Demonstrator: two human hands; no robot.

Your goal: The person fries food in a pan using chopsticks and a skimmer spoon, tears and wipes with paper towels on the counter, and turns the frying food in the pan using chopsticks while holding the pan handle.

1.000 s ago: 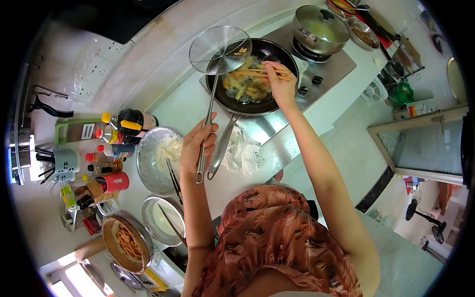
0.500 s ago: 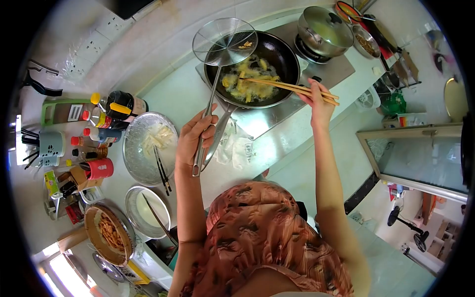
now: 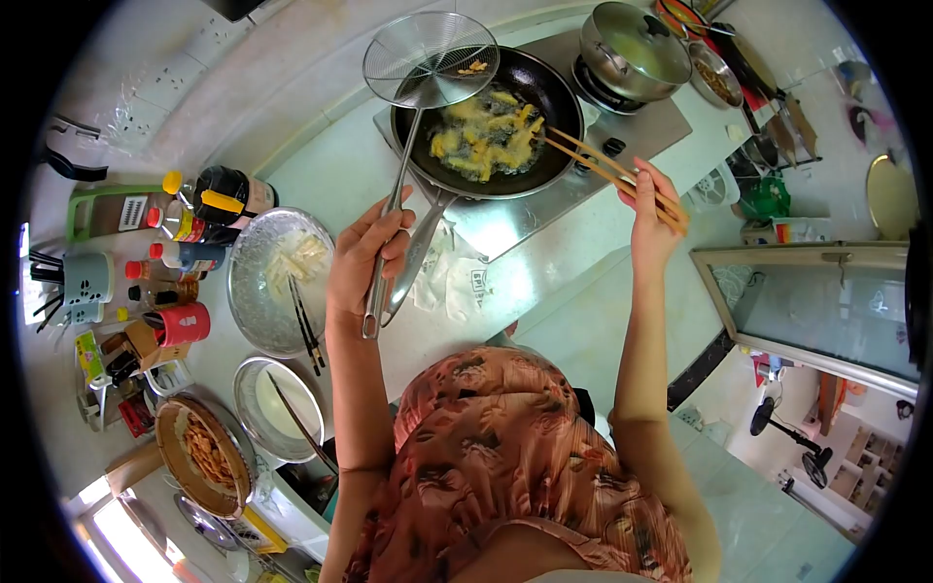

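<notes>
My left hand (image 3: pixel 369 248) is closed round the long handle of a wire skimmer (image 3: pixel 431 60), whose mesh is over the far left edge of a dark frying pan (image 3: pixel 559 112). A few small golden bits lie on the mesh. Yellow battered pieces (image 3: pixel 486 136) bubble in oil in the pan. On the right, my right hand (image 3: pixel 653 209) grips long wooden chopsticks (image 3: pixel 607 172), their tips at the pan's right part. The pan's handle (image 3: pixel 418 255) runs down beside my left hand.
Left of my left arm stand a metal bowl (image 3: pixel 243 311) of pale strips with dark chopsticks, a bowl of white batter (image 3: pixel 282 420), a basket of fried pieces (image 3: pixel 175 462) and several bottles. A lidded pot (image 3: pixel 637 58) sits on the far burner.
My right hand has moved right and slightly down, drawing the chopsticks from the middle of the pan to its right side. My left hand keeps the skimmer over the pan's edge. The view has shifted.
</notes>
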